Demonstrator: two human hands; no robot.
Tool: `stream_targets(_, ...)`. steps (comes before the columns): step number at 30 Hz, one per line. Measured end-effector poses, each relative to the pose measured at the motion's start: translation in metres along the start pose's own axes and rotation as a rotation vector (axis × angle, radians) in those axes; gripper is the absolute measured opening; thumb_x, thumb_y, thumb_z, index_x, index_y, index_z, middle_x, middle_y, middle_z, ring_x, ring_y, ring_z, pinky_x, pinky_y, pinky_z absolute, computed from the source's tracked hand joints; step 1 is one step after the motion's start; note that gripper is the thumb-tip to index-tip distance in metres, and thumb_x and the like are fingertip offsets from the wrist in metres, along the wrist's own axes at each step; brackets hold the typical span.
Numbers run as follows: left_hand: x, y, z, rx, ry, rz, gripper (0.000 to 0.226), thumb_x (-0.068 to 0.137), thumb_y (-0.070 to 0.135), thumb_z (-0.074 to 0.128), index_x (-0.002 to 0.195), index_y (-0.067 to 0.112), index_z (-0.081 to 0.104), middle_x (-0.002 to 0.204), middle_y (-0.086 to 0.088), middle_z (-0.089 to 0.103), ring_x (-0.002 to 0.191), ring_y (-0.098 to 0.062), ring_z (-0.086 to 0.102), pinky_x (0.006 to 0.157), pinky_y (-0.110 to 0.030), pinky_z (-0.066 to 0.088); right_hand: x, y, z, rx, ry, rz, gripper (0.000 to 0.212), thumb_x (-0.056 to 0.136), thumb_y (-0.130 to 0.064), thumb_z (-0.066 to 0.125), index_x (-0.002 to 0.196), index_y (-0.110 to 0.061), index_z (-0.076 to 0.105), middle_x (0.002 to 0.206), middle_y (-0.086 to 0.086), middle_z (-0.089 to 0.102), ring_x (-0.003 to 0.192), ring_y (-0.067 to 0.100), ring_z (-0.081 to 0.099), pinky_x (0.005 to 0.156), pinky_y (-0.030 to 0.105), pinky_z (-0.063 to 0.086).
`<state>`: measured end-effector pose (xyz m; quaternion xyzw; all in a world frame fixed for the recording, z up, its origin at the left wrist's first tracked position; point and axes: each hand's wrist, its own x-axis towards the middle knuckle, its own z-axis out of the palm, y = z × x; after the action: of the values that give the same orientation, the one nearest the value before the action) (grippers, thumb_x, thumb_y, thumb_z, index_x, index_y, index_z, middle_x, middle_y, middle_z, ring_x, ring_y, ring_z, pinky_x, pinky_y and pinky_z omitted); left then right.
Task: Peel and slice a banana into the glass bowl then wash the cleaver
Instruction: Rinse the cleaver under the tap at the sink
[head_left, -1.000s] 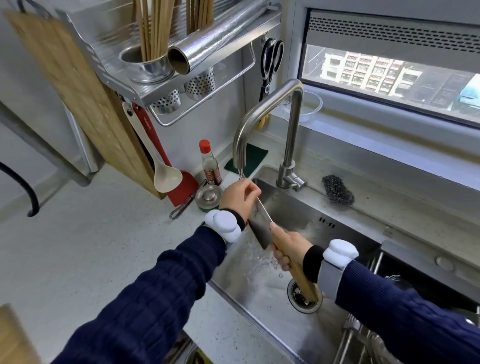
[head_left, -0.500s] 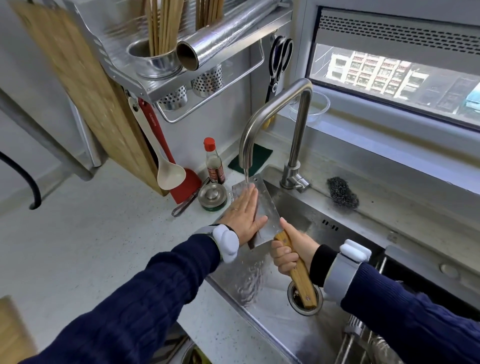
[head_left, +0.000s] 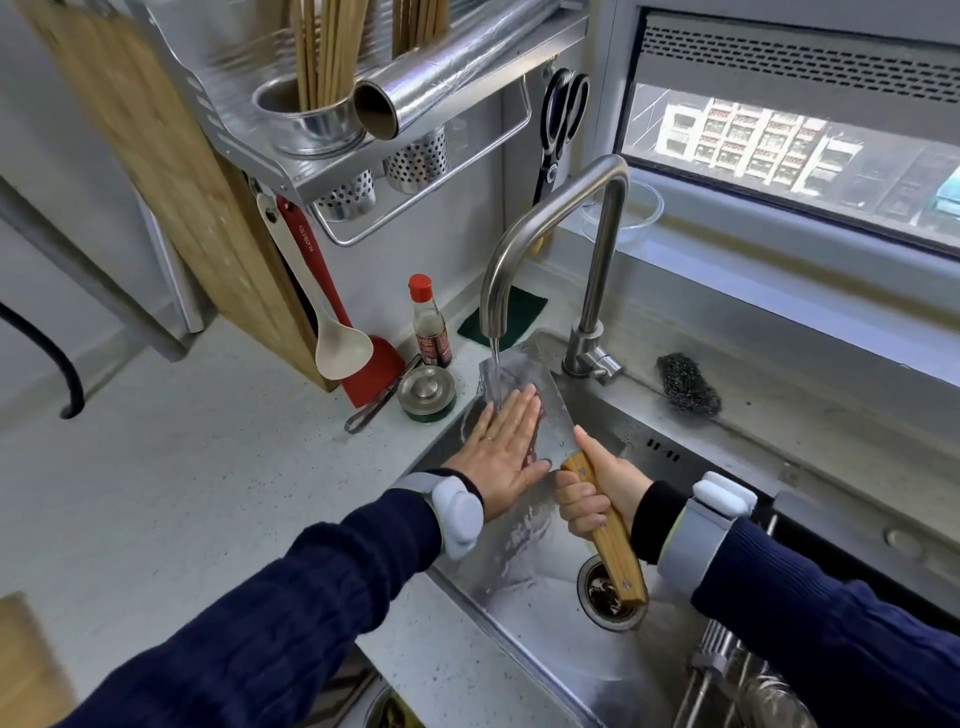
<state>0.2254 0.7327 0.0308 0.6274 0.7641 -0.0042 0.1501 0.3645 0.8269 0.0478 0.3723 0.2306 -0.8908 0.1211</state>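
Wooden handle (head_left: 618, 551) is your hold point. The right grip (head_left: 592, 493) is clenched round it just behind the blade, index finger laid forward onto the steel. The left grip (head_left: 498, 452) is released: fingers straight, palm flat on the face of the cleaver (head_left: 556, 415), holding nothing.

The cleaver sits over the sink (head_left: 545, 649), blade tilted up toward the faucet (head_left: 545, 208). The water stream (head_left: 496, 369) lands on the steel right at your left fingertips.

Handling, as I read it:
- Rigid and blade-heavy, so the weight pulls forward of your fist. Stay choked up near the blade, not back at the butt over the drain (head_left: 602, 597).
- Wet steel is slick and the wet wood only a bit better. Carry the load on the handle only.
- Use the flat hand on the face for rubbing, never to support the cleaver.
- I can't tell from here which long side is the edge. Wipe away from it, not along it.

The glass bowl (head_left: 631, 213) is on the sill behind the faucet, well apart from the blade. I can't tell what's in it.
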Motion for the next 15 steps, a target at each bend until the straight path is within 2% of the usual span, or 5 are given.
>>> stream_targets(5, -0.006, -0.003, 0.003, 0.047, 0.019, 0.057, 0.076, 0.078, 0.060, -0.011, 0.137, 0.015, -0.029, 0.144, 0.001, -0.037, 0.137, -0.013, -0.030, 0.114, -0.034, -0.018, 0.001, -0.008, 0.002, 0.050, -0.021, -0.024, 0.069, 0.089, -0.067, 0.030, 0.049, -0.012, 0.042, 0.036, -0.006, 0.030, 0.021, 0.005, 0.027, 0.025, 0.014, 0.026)
stream_targets(8, -0.013, -0.001, 0.006, 0.036, 0.010, 0.093, 0.080, 0.076, 0.068, -0.016, 0.134, 0.015, -0.031, 0.141, 0.003, -0.040, 0.135, -0.012, -0.033, 0.114, -0.035, -0.019, 0.000, -0.011, 0.000, 0.066, -0.016, -0.029, 0.070, 0.090, -0.067, 0.030, 0.047, -0.012, 0.042, 0.035, -0.005, 0.030, 0.021, 0.005, 0.026, 0.024, 0.013, 0.026)
stream_targets(10, -0.017, -0.002, 0.008, 0.037, 0.002, 0.106, 0.083, 0.070, 0.067, -0.020, 0.134, 0.014, -0.031, 0.140, 0.003, -0.040, 0.134, -0.012, -0.034, 0.114, -0.036, -0.018, 0.000, -0.008, -0.001, 0.069, -0.007, -0.020, 0.070, 0.089, -0.067, 0.031, 0.047, -0.012, 0.041, 0.035, -0.005, 0.030, 0.021, 0.005, 0.026, 0.024, 0.014, 0.026)
stream_targets(15, -0.024, -0.004, 0.016, 0.059, -0.032, 0.079, 0.083, 0.075, 0.070, -0.014, 0.134, 0.014, -0.031, 0.144, 0.000, -0.038, 0.135, -0.012, -0.033, 0.116, -0.037, -0.017, 0.001, -0.005, 0.001, 0.115, 0.042, -0.049, 0.066, 0.090, -0.066, 0.033, 0.052, -0.012, 0.038, 0.035, -0.005, 0.029, 0.021, 0.006, 0.025, 0.025, 0.013, 0.025)
